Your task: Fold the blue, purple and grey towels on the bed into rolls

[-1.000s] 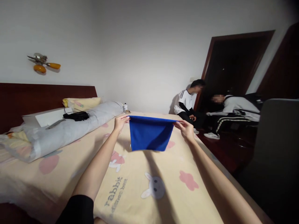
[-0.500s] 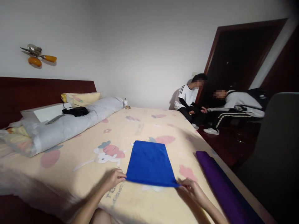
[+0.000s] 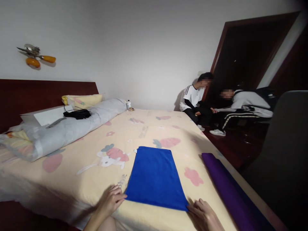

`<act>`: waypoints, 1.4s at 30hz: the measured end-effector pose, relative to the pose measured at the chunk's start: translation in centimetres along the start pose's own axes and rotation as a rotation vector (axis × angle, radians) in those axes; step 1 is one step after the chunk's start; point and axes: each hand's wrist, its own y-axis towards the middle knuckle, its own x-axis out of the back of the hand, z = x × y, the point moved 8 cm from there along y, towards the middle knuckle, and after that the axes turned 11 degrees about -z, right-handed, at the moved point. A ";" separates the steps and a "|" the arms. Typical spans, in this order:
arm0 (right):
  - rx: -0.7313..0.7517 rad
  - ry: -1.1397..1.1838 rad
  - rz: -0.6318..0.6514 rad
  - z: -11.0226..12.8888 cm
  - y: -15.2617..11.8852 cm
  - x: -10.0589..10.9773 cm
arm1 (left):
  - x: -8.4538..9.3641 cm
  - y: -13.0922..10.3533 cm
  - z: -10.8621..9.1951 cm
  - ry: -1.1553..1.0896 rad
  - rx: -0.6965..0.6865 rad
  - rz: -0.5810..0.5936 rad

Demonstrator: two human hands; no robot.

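Observation:
A blue cloth [image 3: 156, 178] lies spread on the patterned bed sheet [image 3: 96, 183], with a small white tag at its far left corner. My left hand [image 3: 112, 199] pinches the cloth's near left corner between thumb and fingers. At the near right corner, my right hand [image 3: 202, 211] is closed on the edge of the cloth. The near edge runs fairly straight between both hands.
Rolled purple and dark blue fabric [image 3: 223, 183] lies along the bed's right side. A grey roll [image 3: 79, 133], a black item [image 3: 77, 114] and a white box [image 3: 48, 116] are at left. Two people [image 3: 192, 98] sit beyond the bed; a dark chair back [image 3: 284, 154] stands right.
Both hands have moved nearer to me, bringing the near edge of the blue cloth with them. More of the cloth's length now shows. The far edge has hardly shifted.

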 end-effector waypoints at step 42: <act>-0.112 -0.134 0.350 4.6 7.1 -15.2 | -11.0 9.2 -6.4 0.135 0.193 0.165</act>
